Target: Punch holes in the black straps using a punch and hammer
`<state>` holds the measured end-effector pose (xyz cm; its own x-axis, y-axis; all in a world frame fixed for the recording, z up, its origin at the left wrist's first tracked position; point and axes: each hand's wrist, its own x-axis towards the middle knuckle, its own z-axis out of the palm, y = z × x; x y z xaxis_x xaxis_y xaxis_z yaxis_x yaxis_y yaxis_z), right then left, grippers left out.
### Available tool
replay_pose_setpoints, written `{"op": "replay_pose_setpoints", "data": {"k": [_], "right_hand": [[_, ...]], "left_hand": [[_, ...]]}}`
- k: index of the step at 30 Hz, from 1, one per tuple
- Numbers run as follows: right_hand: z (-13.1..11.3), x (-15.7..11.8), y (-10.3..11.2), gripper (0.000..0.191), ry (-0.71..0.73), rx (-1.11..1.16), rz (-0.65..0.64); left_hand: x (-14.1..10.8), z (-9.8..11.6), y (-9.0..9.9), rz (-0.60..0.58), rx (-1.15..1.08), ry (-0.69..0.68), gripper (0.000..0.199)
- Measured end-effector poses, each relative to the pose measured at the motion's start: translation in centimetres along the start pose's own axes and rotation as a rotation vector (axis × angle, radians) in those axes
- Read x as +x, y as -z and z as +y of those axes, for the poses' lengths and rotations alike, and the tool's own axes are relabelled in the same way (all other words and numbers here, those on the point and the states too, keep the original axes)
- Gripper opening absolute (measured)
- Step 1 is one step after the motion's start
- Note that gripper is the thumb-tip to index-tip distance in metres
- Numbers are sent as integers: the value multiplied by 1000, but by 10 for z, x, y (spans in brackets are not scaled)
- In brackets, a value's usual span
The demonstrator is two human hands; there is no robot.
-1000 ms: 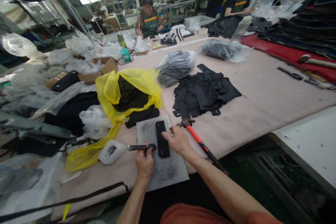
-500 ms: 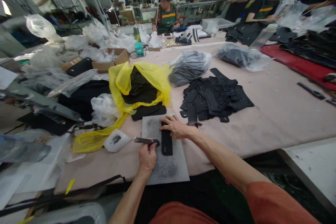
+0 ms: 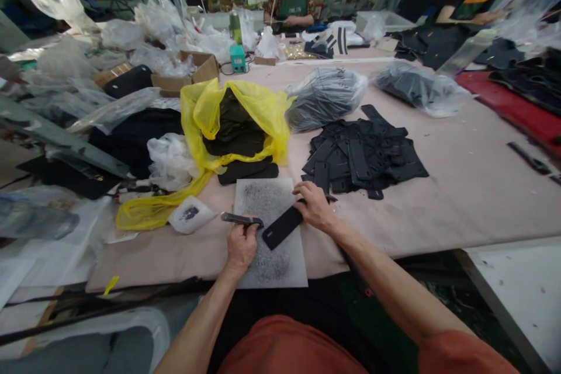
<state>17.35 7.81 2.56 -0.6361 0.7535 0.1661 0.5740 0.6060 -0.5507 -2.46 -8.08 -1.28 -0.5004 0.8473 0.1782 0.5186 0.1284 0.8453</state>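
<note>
Positioning is judged in hand, a black slotted strip point(image 3: 283, 227) being held aslant over the speckled board point(image 3: 297, 266) by the right hand point(image 3: 315, 205), fingers seemingly pinched on its end, clearance being called for from the dark tool point(image 3: 239, 219) gripped in the closed left hand point(image 3: 242, 246).

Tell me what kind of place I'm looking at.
Probably a sewing or garment-accessory workshop: a heap of matching black strips lies on the long covered table, plastic-wrapped dark pieces sit behind it, and a person in a green, orange-striped apron is across the table.
</note>
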Motion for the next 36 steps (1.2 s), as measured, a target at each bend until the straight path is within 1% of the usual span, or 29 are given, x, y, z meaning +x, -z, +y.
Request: {"op": "replay_pose_setpoints", "data": {"k": [1,2,4,6,10,12,15,17,19,22,25,27,30,36], "right_hand": [[1,-7,-3,22,-97,61,81],[3,-14,-6,21,-199,115,135],[4,-25,-12,22,-362,172,165],[6,-32,-16,25,-426,147,164],[7,-34,-16,27,-459,7,189],[7,-33,-13,28,-539,-11,139],[7,-32,-9,27,-665,1,11],[6,-35,-10,24,-703,31,-16],[6,-39,-12,19,-735,158,33],[6,-45,-19,14,-771,423,123],[4,-49,-24,9,-789,604,145],[3,-51,-26,12,-820,733,173],[3,-55,-23,19,-858,900,264],[5,-66,-15,27,-909,1051,431]], "left_hand": [[0,0,0,-1,2,-2,17],[0,0,0,-2,1,-3,17],[0,0,0,-5,0,-7,17],[-1,-1,0,-7,3,-7,17],[0,-3,1,9,23,-13,19],[0,-4,1,14,38,-18,21],[0,-6,0,11,51,-24,22],[0,-6,0,12,48,-27,22],[0,-6,0,14,47,-25,22],[0,-6,0,15,48,-20,22],[0,-6,0,19,55,-9,24],[0,-6,0,22,58,14,25],[1,-7,1,41,64,58,28],[2,-10,1,72,54,108,32]]}}
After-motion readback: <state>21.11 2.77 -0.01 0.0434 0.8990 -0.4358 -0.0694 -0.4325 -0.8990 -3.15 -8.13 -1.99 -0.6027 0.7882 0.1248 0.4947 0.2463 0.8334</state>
